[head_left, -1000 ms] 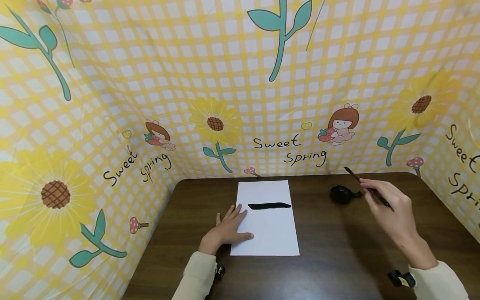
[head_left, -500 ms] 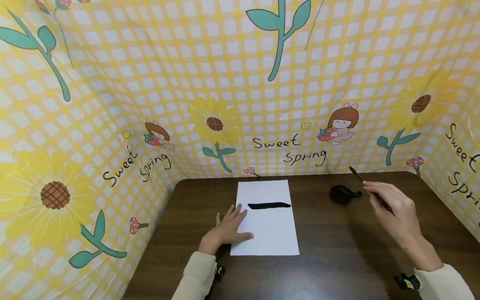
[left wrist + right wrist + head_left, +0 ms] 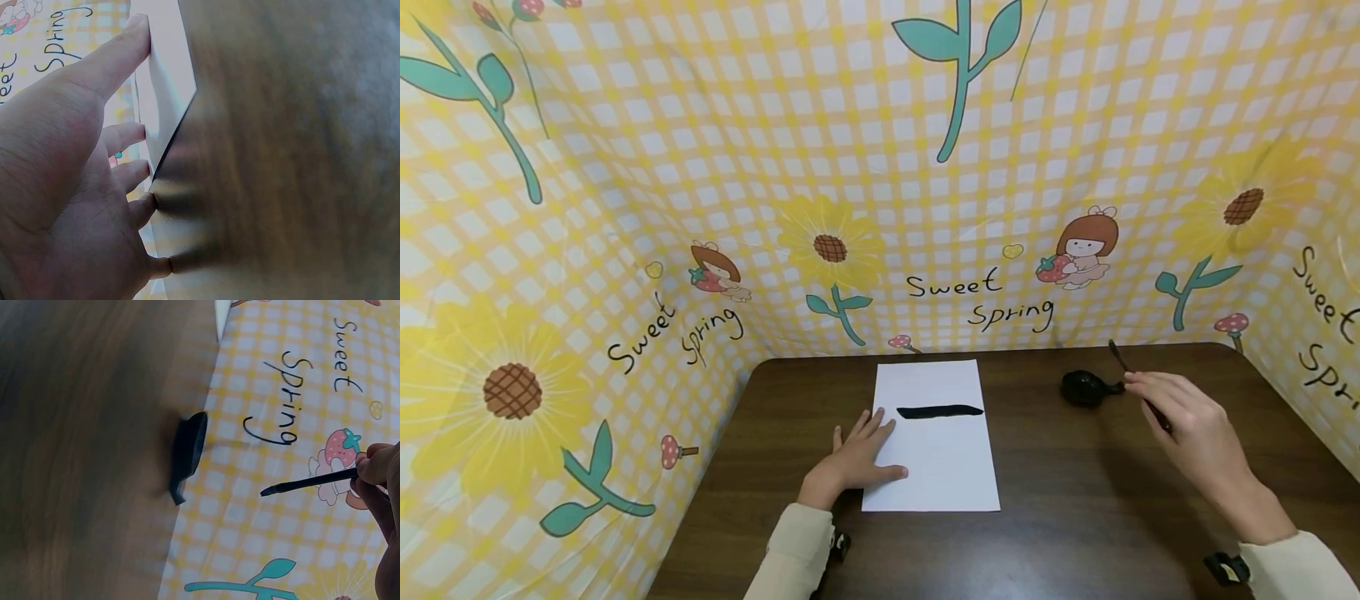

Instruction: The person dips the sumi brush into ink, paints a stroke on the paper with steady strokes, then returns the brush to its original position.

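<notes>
My left hand [image 3: 854,460] rests with spread fingers on the left side of a white paper sheet [image 3: 943,467]. A thick black horizontal stroke [image 3: 940,412] crosses the sheet's upper part. In the left wrist view the fingertips meet the paper [image 3: 167,81] and the dark table beside it. My right hand [image 3: 1197,433] pinches a slim dark ink brush [image 3: 312,482] between thumb and fingers. Its black tip points away from the hand, raised above the table. Just left of that hand sits a small round glossy black dish [image 3: 1081,389] with a short handle, apart from the brush in the right wrist view.
A dark brown wooden table [image 3: 1045,542] carries everything. Yellow checked cloth [image 3: 880,167] printed with flowers and "Sweet Spring" hangs close behind the table's back edge and along both sides. Each wrist wears a small black camera mount [image 3: 1227,569] near a cream sleeve [image 3: 1300,567].
My right hand has shifted rightward and slightly toward me, and the brush's tip has moved right with its angle steeper. The left hand, paper, stroke and dish stay put.
</notes>
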The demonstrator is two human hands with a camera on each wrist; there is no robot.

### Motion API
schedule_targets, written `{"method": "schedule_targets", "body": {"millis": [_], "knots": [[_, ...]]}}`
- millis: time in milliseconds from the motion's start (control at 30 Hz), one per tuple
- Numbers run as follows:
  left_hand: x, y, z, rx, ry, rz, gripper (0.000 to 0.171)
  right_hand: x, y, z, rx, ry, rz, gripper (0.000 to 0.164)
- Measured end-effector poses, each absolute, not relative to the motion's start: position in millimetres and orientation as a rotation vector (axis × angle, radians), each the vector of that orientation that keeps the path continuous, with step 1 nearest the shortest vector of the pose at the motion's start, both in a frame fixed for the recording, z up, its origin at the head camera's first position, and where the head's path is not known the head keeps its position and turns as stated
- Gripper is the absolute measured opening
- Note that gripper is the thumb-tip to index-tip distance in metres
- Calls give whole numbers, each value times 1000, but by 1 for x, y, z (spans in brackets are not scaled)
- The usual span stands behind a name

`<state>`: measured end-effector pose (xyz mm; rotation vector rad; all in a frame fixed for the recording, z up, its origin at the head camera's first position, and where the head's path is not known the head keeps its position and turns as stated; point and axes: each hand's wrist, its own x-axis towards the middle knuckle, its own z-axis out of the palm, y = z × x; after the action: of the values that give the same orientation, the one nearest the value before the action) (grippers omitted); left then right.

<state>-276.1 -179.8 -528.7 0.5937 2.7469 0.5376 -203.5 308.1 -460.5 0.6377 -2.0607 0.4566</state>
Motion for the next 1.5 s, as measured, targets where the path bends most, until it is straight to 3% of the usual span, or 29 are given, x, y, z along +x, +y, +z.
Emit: {"method": "schedule_targets", "body": {"millis": [333,433,467,600,900,1233,1500], "knots": [[-275,-179,-529,598,2756,543,96,-202,320,-470,701,-2095,302,63],[-275,-179,-530,601,2756,544,96,-199,322,-473,733,-2130,266,32],[-275,-179,-531,602,2757,546,96,-198,323,-474,747,-2139,264,30],[-275,-179,-531,604,2757,549,96,-198,323,-479,782,-2150,250,74],[-275,-179,-531,600,2752,550,96,-199,328,-488,848,-2165,182,81],[-274,-179,-530,604,2756,544,96,-201,330,-495,913,-2168,124,66],[-275,-179,-530,603,2754,548,95,-204,331,-499,947,-2187,97,78]]}}
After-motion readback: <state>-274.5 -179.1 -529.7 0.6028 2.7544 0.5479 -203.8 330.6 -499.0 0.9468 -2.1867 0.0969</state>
